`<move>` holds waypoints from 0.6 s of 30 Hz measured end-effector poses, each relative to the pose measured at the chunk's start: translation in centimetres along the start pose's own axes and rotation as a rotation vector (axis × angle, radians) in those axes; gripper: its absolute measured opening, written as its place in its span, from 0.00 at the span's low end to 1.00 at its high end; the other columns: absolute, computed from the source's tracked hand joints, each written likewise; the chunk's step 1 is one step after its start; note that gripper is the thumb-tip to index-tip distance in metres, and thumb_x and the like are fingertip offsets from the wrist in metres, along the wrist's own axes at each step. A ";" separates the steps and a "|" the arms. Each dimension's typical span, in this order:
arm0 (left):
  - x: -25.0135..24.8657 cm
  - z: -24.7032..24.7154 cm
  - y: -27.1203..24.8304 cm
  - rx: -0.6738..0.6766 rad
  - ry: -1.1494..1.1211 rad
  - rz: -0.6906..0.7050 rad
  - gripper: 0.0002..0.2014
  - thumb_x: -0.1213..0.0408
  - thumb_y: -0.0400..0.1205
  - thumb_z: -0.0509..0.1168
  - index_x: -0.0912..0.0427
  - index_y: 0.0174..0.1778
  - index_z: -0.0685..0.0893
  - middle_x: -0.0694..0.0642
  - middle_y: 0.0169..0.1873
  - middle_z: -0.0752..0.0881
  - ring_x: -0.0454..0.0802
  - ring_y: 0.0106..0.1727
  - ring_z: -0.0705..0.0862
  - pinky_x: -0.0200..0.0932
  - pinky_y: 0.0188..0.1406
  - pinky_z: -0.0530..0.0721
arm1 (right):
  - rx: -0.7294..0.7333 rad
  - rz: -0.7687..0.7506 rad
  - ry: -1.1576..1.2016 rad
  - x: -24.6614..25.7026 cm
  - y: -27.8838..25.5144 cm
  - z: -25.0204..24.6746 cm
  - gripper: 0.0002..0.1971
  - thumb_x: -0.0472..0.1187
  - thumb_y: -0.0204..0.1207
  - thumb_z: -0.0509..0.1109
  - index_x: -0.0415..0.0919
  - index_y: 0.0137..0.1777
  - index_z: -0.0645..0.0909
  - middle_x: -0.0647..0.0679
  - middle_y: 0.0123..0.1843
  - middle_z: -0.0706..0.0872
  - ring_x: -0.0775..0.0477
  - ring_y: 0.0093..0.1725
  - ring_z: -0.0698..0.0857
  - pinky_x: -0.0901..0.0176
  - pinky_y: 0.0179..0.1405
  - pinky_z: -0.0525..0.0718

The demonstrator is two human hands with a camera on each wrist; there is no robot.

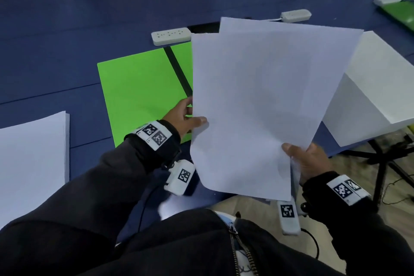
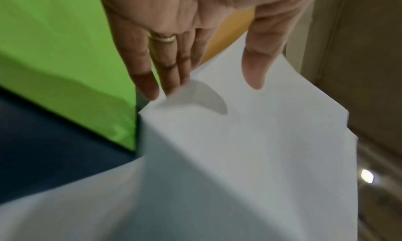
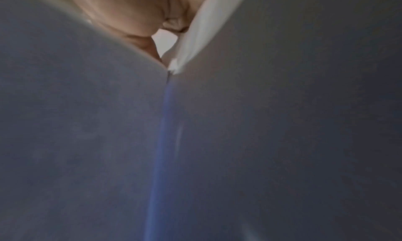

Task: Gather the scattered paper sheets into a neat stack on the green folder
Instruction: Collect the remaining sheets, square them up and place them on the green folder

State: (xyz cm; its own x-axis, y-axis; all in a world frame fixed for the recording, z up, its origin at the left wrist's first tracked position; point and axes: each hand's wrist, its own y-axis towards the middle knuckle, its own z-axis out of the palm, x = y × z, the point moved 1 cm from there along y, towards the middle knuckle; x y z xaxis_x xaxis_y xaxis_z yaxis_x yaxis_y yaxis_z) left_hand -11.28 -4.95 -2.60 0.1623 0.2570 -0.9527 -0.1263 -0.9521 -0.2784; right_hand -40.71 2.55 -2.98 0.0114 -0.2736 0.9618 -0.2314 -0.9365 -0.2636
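White paper sheets [image 1: 257, 101] hang in the air, fanned and misaligned, just right of the green folder [image 1: 139, 87] on the blue table [image 1: 56, 29]. Right hand [image 1: 311, 161] pinches their near corner; left hand [image 1: 183, 116] pinches the side edge between thumb and straight fingers. Such light holds could let a sheet slide out or crease

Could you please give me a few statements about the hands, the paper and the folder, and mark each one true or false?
1. Both hands hold the paper sheets above the table. True.
2. The green folder already carries a neat stack. False: its visible green surface is bare.
3. The left hand pinches the sheets' left edge. True.
4. The right hand rests flat on the white box. False: it grips the sheets' lower right corner.
5. A power strip lies beyond the folder. True.
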 end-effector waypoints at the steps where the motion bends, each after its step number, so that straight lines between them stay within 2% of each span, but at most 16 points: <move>1: -0.8 -0.5 -0.2 -0.008 -0.086 0.038 0.36 0.63 0.66 0.75 0.59 0.70 0.71 0.58 0.57 0.82 0.53 0.58 0.83 0.58 0.67 0.79 | 0.025 -0.034 -0.007 0.8 -0.1 0.7 0.13 0.23 0.76 0.64 0.42 0.43 0.82 0.61 0.32 0.90 0.61 0.35 0.88 0.63 0.42 0.83; 3: -1.8 -1.5 -0.4 -0.029 -0.203 0.122 0.31 0.58 0.57 0.73 0.55 0.59 0.77 0.51 0.52 0.87 0.46 0.52 0.86 0.52 0.61 0.82 | 0.075 -0.107 -0.039 1.9 -0.3 2.0 0.13 0.24 0.76 0.65 0.43 0.43 0.83 0.61 0.33 0.90 0.63 0.35 0.87 0.66 0.38 0.83; 5: -2.5 -2.8 -0.7 -0.045 -0.259 0.176 0.29 0.59 0.56 0.72 0.51 0.55 0.78 0.43 0.46 0.90 0.39 0.47 0.88 0.44 0.54 0.84 | 0.101 -0.161 -0.043 2.9 -0.5 3.3 0.13 0.24 0.76 0.65 0.42 0.42 0.85 0.57 0.35 0.91 0.58 0.39 0.88 0.63 0.42 0.84; 7: -3.0 -4.0 -1.2 -0.086 -0.233 0.218 0.29 0.59 0.56 0.72 0.50 0.55 0.77 0.43 0.47 0.90 0.41 0.50 0.87 0.43 0.56 0.83 | 0.133 -0.208 0.018 3.9 -0.6 4.4 0.13 0.23 0.75 0.65 0.41 0.42 0.86 0.55 0.37 0.91 0.54 0.41 0.89 0.63 0.45 0.85; 9: -3.4 -5.0 -1.7 -0.129 -0.200 0.253 0.33 0.58 0.56 0.73 0.50 0.59 0.76 0.48 0.53 0.86 0.48 0.56 0.85 0.47 0.61 0.81 | 0.178 -0.245 0.063 4.7 -0.6 5.3 0.12 0.25 0.74 0.68 0.40 0.40 0.88 0.54 0.37 0.90 0.51 0.43 0.88 0.59 0.48 0.84; 11: -3.3 -5.8 -2.0 -0.126 -0.257 0.259 0.35 0.61 0.57 0.74 0.58 0.63 0.75 0.52 0.53 0.86 0.51 0.56 0.85 0.45 0.61 0.83 | 0.221 -0.256 0.104 5.4 -0.6 5.8 0.03 0.40 0.67 0.78 0.43 0.39 0.90 0.49 0.40 0.89 0.44 0.46 0.84 0.49 0.53 0.81; 12: -3.2 -6.0 -2.2 -0.124 -0.310 0.246 0.33 0.65 0.57 0.74 0.60 0.61 0.77 0.52 0.49 0.89 0.49 0.53 0.87 0.43 0.56 0.85 | 0.224 -0.252 0.111 5.5 -0.5 5.9 0.12 0.48 0.60 0.82 0.44 0.40 0.90 0.46 0.41 0.88 0.42 0.47 0.83 0.45 0.55 0.79; 13: -3.1 -6.1 -2.3 -0.135 -0.359 0.231 0.29 0.69 0.57 0.74 0.62 0.57 0.79 0.50 0.43 0.90 0.47 0.47 0.89 0.40 0.49 0.87 | 0.241 -0.244 0.104 5.4 -0.3 6.0 0.18 0.53 0.54 0.84 0.44 0.41 0.90 0.44 0.42 0.87 0.41 0.48 0.83 0.43 0.56 0.79; 15: -3.1 -6.2 -2.7 -0.198 -0.408 0.221 0.22 0.73 0.55 0.73 0.60 0.46 0.84 0.47 0.32 0.91 0.43 0.36 0.89 0.37 0.39 0.86 | 0.261 -0.247 0.128 5.7 -0.5 6.7 0.22 0.57 0.51 0.84 0.44 0.40 0.89 0.42 0.42 0.86 0.40 0.47 0.81 0.43 0.55 0.78; 17: -3.3 -6.1 -3.3 -0.251 -0.408 0.246 0.16 0.70 0.53 0.75 0.57 0.37 0.90 0.46 0.31 0.91 0.42 0.35 0.89 0.37 0.41 0.87 | 0.288 -0.259 0.172 5.6 -0.5 7.2 0.20 0.56 0.52 0.84 0.43 0.39 0.89 0.42 0.40 0.84 0.43 0.44 0.81 0.50 0.51 0.79; 18: -3.6 -6.1 -3.6 -0.272 -0.398 0.266 0.14 0.71 0.54 0.75 0.53 0.34 0.92 0.45 0.31 0.91 0.42 0.36 0.89 0.37 0.44 0.87 | 0.283 -0.257 0.194 5.8 -0.6 7.3 0.15 0.51 0.55 0.83 0.42 0.38 0.89 0.47 0.38 0.87 0.46 0.43 0.84 0.55 0.49 0.82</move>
State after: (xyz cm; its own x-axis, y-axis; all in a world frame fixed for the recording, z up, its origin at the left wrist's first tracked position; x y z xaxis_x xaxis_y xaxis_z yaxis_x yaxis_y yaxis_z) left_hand -5.46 -3.40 2.57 -0.2298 -0.0056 -0.9732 0.1535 -0.9877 -0.0306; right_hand -33.40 -0.10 2.19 -0.1559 -0.0020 0.9878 0.0317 -0.9995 0.0030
